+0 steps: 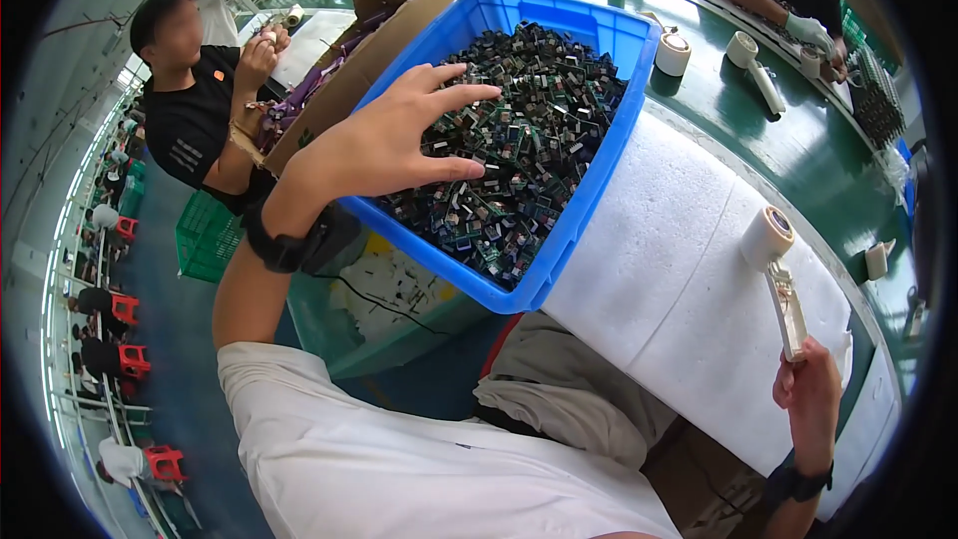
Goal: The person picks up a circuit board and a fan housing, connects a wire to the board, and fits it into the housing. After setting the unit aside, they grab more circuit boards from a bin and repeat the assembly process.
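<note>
My left hand [384, 140] reaches over a blue plastic bin [591, 202], fingers spread and nothing visible between them. Heaped inside the bin are small circuit boards [539, 130] with black and metallic parts. The fingertips hover over or just touch the heap; I cannot tell which. At the right, my right hand [810, 391] grips the lower end of a white handheld casing [788, 311] with a round drum-shaped head. Its long handle is hollow on the upper side, with thin wires showing in it. The casing is above the white foam sheet on the bench.
A cardboard box [324, 100] with purple items stands left of the bin. Similar white casings [672, 53] lie on the green bench [699, 100]. A co-worker sits at left, another with gloved hands [810, 32] at far right. A green crate [205, 235] is lower left.
</note>
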Action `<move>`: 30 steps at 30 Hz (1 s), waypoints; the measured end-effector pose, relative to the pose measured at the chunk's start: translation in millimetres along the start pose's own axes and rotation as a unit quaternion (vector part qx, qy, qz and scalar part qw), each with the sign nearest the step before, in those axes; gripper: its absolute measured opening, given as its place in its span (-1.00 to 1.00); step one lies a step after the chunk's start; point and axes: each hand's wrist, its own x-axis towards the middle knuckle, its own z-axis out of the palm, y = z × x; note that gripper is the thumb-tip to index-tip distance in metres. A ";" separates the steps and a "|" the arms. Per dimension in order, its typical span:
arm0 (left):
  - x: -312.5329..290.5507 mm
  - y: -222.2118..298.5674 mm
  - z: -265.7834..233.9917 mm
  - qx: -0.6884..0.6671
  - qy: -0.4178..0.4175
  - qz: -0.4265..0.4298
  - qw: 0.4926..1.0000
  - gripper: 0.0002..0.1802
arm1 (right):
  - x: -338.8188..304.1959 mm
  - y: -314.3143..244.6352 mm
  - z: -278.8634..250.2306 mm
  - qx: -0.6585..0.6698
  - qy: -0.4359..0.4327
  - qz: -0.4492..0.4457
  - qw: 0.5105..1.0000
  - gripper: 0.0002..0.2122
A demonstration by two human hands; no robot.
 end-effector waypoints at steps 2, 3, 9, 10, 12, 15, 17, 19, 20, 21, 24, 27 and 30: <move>5.1 -0.9 2.1 0.011 -0.044 0.000 0.999 -0.21 | -8.3 10.2 1.3 0.000 0.007 -0.006 1.000 -0.70; 8.4 0.4 3.9 0.001 -0.063 -0.004 0.998 -0.20 | -11.5 14.4 1.7 -0.004 0.017 -0.009 1.000 -0.70; 19.9 0.4 -2.8 0.035 -0.123 0.017 0.992 -0.16 | -25.3 30.0 7.3 0.028 0.018 -0.001 0.999 -0.72; 20.4 1.9 -2.6 0.035 -0.124 0.017 0.991 -0.16 | -27.0 32.0 8.9 0.019 -0.006 0.010 1.000 -0.73; 20.3 7.5 -2.9 0.028 -0.130 0.017 0.991 -0.18 | -27.8 35.4 10.5 0.001 -0.053 0.032 0.998 -0.74; 22.1 5.4 0.9 0.006 -0.130 0.023 0.991 -0.20 | -20.7 46.5 9.6 -0.001 -0.066 0.046 0.997 -0.73; 20.3 3.5 3.0 -0.030 -0.119 0.034 0.992 -0.22 | -19.7 49.9 7.5 -0.003 -0.075 0.056 0.996 -0.71; 23.0 2.4 1.3 -0.030 -0.121 0.038 0.991 -0.22 | -21.1 49.1 6.2 -0.014 -0.089 0.053 0.995 -0.68; 26.6 0.2 1.8 -0.031 -0.122 0.043 0.991 -0.22 | -19.1 49.0 5.5 -0.021 -0.096 0.053 0.994 -0.66; 28.7 -0.6 2.2 -0.032 -0.123 0.049 0.991 -0.23 | -17.5 50.1 4.3 -0.021 -0.097 0.056 0.994 -0.66; 24.3 5.6 4.4 -0.029 -0.129 0.046 0.990 -0.22 | -14.2 56.0 -0.9 -0.006 -0.098 0.066 0.993 -0.65; 27.9 10.6 -1.0 -0.023 -0.144 0.046 0.988 -0.20 | -14.6 60.4 -5.2 0.009 -0.103 0.060 0.993 -0.66; 30.6 11.6 -2.0 -0.017 -0.171 0.037 0.984 -0.18 | -11.5 63.1 -11.5 0.017 -0.118 0.060 0.991 -0.66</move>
